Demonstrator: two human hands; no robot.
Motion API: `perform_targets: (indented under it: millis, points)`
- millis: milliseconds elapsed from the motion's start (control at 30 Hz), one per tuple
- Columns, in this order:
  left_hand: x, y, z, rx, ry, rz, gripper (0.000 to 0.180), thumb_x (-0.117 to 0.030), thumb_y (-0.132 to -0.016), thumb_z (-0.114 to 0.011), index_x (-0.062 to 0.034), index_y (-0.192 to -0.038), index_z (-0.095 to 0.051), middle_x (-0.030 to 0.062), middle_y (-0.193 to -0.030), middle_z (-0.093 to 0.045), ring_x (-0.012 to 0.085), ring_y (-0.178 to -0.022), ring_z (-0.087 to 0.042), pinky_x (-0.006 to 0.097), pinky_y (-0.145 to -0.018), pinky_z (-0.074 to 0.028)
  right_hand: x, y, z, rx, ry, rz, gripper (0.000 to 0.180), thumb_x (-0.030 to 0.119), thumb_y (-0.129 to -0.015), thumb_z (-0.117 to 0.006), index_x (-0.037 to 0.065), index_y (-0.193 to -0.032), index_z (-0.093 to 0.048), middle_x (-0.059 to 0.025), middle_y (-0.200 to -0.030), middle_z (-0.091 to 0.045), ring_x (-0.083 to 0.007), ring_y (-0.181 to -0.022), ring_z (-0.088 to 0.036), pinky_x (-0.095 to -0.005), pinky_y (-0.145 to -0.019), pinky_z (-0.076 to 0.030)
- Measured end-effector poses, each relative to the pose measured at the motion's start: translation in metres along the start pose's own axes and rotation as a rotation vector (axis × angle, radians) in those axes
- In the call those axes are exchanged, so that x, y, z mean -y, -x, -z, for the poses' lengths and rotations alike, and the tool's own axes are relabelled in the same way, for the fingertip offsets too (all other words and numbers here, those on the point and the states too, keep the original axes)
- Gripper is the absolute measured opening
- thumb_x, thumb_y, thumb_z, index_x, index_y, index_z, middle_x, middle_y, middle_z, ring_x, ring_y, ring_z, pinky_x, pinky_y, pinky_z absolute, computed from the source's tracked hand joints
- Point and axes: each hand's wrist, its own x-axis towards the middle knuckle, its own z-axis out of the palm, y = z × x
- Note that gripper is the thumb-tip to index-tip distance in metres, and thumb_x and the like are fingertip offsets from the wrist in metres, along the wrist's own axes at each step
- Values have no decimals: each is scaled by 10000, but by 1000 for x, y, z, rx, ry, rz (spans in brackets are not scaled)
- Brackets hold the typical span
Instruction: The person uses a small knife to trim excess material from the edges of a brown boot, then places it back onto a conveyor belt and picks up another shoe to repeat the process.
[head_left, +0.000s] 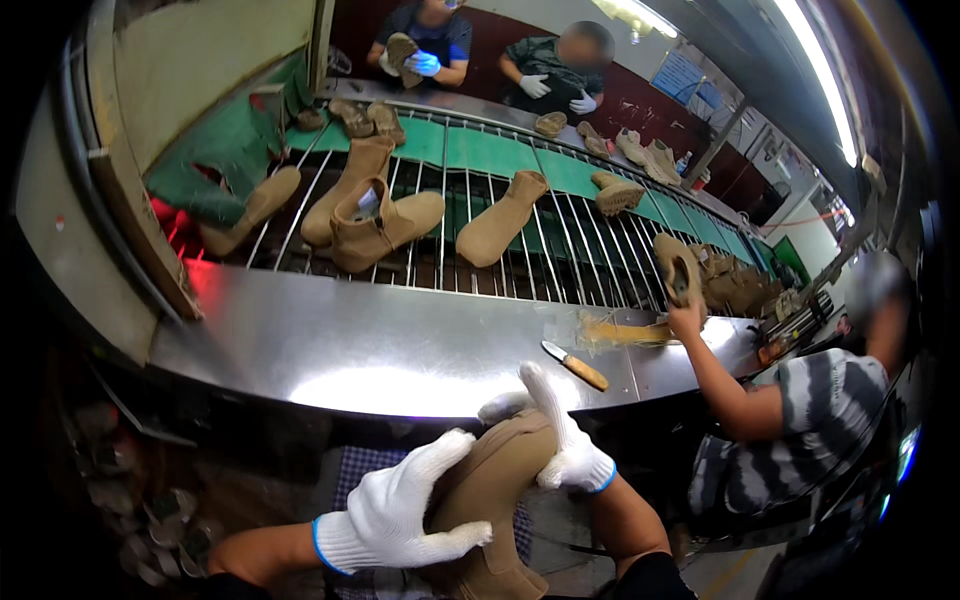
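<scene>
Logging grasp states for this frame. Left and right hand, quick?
Left hand: closed around the tan boot, gripping its shaft.
Right hand: on the boot's upper edge, fingers partly closed, index finger pointing up.

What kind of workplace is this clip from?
Most likely a shoe factory assembly line: tan boots ride a wire-rod conveyor, gloved co-workers handle shoes alongside, and both hands, left and right, hold a tan boot.

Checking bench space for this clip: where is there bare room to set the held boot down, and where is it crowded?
Both gloved hands, left hand and right hand, grip a tan boot. The steel counter is bare from the red-lit left end to the knife. Right of the knife, a co-worker's arm crowds it. The wire rack behind carries boots, with gaps between.
</scene>
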Motion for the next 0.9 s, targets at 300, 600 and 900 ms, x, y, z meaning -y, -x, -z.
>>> perform_targets:
  millis: [300,600,900]
  points:
    - [-1,-36,4,205,-207,285,900,-526,-790,-945,84,-1337,-573,214,-1056,-754,285,-815,-805,370,-726,-665,70,-37,-15,294,653,49,587,389,-956,-814,72,-1423,-652,-178,-1247,-655,-318,-1182,-661,-403,-1020,-536]
    - [-4,-53,30,179,-133,172,1081,-412,-771,-990,101,-1521,-405,258,-1311,-679,303,-1208,-709,418,-1047,-561,-48,-25,-12,35,-213,-140,1235,646,-884,-811,-47,-1695,-189,-247,-1737,-275,-328,-1605,-295,-469,-1319,-220]
    - [143,-70,66,669,167,671,851,-306,-821,-941,-34,-1512,-525,135,-1417,-600,246,-1336,-560,380,-1152,-449,-23,-27,-23,-6,484,-452,952,502,-942,-795,83,-1666,-341,-299,-1420,-635,-438,-1213,-695,-450,-1037,-562]
